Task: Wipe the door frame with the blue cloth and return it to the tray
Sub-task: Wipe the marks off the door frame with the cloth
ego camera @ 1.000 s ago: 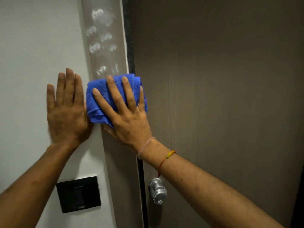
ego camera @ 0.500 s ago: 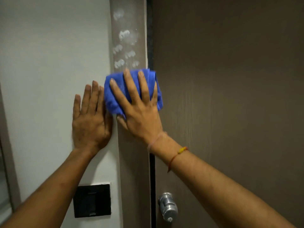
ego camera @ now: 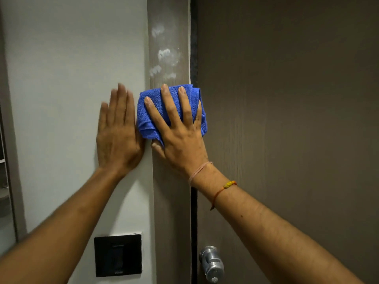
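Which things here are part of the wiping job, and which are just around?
Part of the job:
blue cloth, pressed flat by the right hand
door frame, with white smudges above the cloth
left hand, flat on the wall beside the frame

Just around:
door knob
black wall switch
door
The tray is not in view.

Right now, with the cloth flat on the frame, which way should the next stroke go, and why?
Probably upward: the right hand presses the folded blue terry cloth on the grey-brown door frame, and whitish smudges sit just above it. Left hand braces flat on the white wall.
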{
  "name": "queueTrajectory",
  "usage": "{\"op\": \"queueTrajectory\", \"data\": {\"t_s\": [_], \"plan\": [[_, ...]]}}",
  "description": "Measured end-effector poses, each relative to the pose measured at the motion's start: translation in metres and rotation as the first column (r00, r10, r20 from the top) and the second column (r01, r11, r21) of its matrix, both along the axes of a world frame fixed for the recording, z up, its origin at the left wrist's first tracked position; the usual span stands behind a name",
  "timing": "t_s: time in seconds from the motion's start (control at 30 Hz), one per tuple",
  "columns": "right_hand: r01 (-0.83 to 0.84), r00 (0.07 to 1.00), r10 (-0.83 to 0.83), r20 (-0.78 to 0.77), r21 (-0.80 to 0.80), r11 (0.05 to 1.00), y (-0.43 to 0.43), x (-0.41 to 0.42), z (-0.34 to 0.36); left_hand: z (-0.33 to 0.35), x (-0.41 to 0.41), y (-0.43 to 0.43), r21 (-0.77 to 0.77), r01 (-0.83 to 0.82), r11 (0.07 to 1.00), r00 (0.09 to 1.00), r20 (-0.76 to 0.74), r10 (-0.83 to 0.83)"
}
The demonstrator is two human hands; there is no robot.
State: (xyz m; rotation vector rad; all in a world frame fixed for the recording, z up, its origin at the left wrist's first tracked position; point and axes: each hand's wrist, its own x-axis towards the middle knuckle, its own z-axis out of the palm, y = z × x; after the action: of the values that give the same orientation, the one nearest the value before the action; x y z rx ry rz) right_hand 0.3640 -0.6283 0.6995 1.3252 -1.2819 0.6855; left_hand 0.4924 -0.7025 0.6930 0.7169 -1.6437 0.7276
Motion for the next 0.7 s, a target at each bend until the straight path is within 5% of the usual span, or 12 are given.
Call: {"op": "queueTrajectory", "data": {"t_s": [0.27,0.6,0.7], "plan": [[-0.092,0.995,0.092,0.029,-0.001,0.996,-0.003,0.000,0.000,0.061,0.004,-0.006,0.018,-0.173,0.985,0.983,0.065,0.171],[-0.067,0.997,0.068,0.037,-0.046,0.997,-0.008,0.004,0.091,0.058,0.003,-0.010,0.001,-0.084,0.997,0.996,-0.019,0.084],[-0.079,0.992,0.087,0.090,-0.081,0.994,-0.010,0.009,0.068,0.057,0.004,-0.012,0.007,-0.076,0.997,0.997,-0.009,0.076]]}}
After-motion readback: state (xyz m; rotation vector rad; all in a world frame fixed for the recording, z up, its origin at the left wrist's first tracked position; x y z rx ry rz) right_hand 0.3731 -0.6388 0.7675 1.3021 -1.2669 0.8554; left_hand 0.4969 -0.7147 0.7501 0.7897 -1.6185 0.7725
